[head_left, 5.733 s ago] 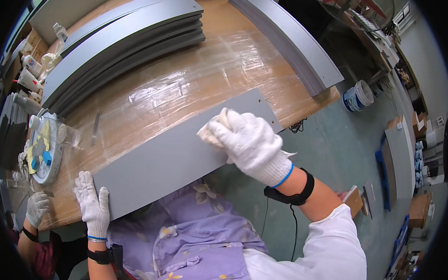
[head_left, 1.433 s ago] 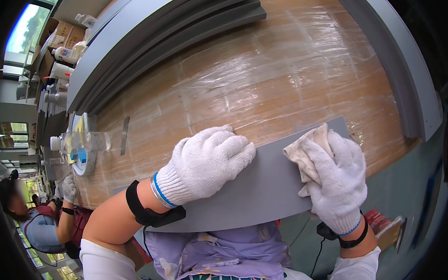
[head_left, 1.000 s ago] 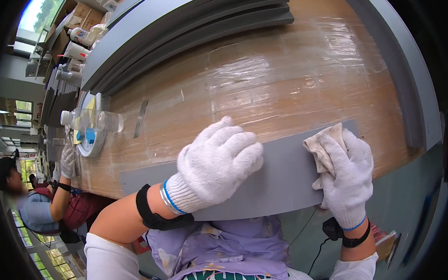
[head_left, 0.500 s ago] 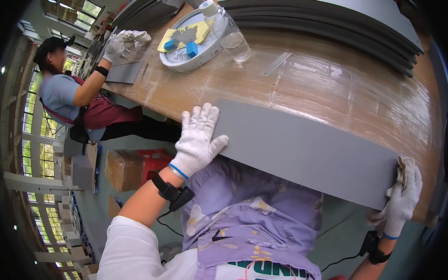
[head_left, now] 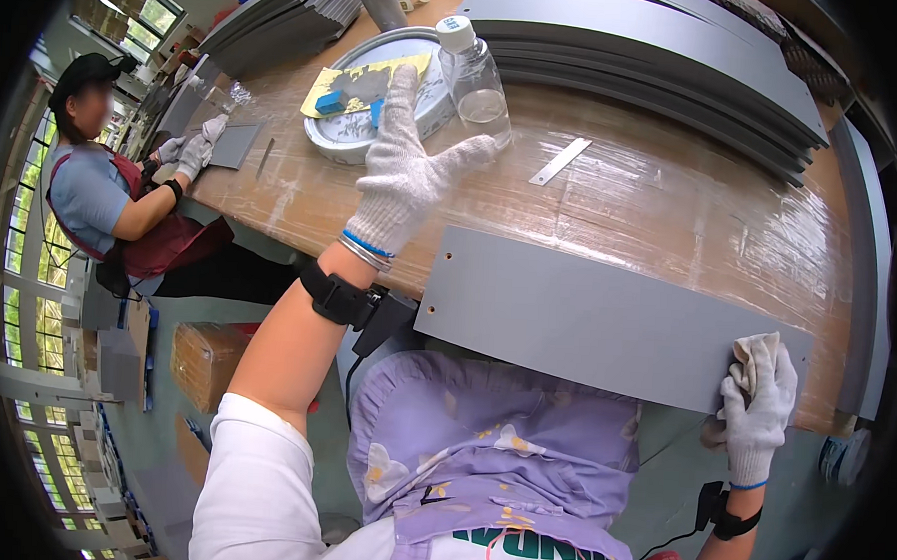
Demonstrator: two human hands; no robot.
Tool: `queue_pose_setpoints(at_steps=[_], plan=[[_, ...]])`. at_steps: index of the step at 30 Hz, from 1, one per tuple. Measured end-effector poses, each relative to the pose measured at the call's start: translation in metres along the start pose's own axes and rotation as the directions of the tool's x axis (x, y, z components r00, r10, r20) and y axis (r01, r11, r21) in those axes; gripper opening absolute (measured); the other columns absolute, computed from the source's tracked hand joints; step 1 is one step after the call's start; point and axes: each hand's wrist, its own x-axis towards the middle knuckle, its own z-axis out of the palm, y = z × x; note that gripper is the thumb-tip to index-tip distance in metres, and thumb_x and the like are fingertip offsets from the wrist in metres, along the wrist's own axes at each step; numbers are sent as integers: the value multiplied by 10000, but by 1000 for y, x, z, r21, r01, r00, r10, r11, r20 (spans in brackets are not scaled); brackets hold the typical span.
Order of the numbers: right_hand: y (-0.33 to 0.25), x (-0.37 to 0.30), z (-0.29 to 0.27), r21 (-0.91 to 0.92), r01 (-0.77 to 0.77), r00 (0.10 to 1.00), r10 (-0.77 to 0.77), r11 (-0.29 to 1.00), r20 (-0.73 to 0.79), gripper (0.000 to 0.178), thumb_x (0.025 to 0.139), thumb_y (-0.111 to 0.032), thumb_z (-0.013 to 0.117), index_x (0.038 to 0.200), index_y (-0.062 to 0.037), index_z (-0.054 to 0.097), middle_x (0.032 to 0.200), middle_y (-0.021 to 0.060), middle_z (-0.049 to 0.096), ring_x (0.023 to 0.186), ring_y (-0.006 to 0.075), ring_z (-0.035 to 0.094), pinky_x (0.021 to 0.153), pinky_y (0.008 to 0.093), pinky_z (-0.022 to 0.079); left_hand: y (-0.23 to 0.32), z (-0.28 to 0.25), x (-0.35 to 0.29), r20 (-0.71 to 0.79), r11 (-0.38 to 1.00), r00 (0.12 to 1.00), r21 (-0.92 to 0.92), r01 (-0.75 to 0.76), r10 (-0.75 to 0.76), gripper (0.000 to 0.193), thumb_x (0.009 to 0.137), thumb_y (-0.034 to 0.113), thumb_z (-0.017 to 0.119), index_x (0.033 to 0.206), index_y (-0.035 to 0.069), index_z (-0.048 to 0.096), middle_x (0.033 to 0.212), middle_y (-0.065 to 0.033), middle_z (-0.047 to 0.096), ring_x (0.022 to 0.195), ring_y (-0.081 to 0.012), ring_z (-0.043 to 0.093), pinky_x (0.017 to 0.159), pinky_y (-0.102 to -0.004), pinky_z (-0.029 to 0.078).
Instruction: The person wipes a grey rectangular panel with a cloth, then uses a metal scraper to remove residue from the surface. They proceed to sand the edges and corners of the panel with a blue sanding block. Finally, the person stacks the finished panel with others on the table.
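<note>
A long grey flat panel point(head_left: 607, 317) with two small holes at its left end lies along the table's near edge. My gloved right hand point(head_left: 763, 414) rests on its right end, closed on a light cloth point(head_left: 756, 351). Farther up, my gloved left hand point(head_left: 398, 183) reaches past the panel with its fingers stretched out, holding nothing. It is over the near side of a round white lid-like tray point(head_left: 346, 151). A yellow sheet point(head_left: 322, 84) and a blue block point(head_left: 330, 103) lie there; a second blue block is mostly hidden behind my fingers. My thumb is close to a clear bottle point(head_left: 481, 101) with a white cap.
A small metal strip point(head_left: 561, 162) lies on the film-wrapped table point(head_left: 662, 214). Stacked grey panels point(head_left: 648, 69) fill the far side, with another stack point(head_left: 280, 17) at the far left. At the left, a co-worker point(head_left: 122, 186) in gloves handles a cloth by a grey piece point(head_left: 236, 146).
My left hand has left the panel's left end and moved up to the round tray, uncovering the two holes. My right hand has come inward onto the panel with the cloth.
</note>
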Motion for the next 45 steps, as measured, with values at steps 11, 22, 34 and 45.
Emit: queue_pose_setpoints(at_steps=[11, 22, 34, 45], plan=[[-54, -3, 30, -225, 296, 955, -294, 928, 47, 781, 532, -134, 838, 1276, -117, 602, 1353, 183, 517, 1166, 395, 536, 976, 500, 445, -24, 15, 40, 134, 900, 983, -401, 169, -125, 953, 704, 306, 891, 1451, 92, 340, 1286, -150, 542, 1149, -249, 579, 959, -368, 532], [-13, 40, 30, -197, 133, 987, -149, 971, -66, 499, 786, 32, 687, 1264, -106, 643, 1261, 189, 595, 1133, 362, 594, 988, 410, 482, -14, -111, -103, 504, 794, 824, 376, -479, 259, 804, 643, 55, 832, 1376, 133, 511, 1066, -108, 630, 944, -305, 637, 804, -396, 540], [-11, 36, 42, -210, 114, 979, -146, 971, -141, 523, 756, 39, 682, 1255, -116, 655, 1246, 181, 603, 1129, 368, 584, 1007, 418, 468, 20, -104, -109, 681, 516, 688, 507, -691, 252, 486, 769, 167, 658, 1252, 182, 603, 976, -61, 561, 886, -264, 579, 875, -441, 476], [-7, 36, 46, -112, 78, 979, -97, 991, -179, 512, 768, -3, 711, 1269, -84, 645, 1302, 201, 575, 1181, 357, 570, 1033, 408, 460, 8, -108, -108, 606, 677, 759, 456, -577, 239, 708, 705, 114, 777, 1358, 161, 508, 1089, -81, 584, 999, -280, 591, 918, -421, 490]])
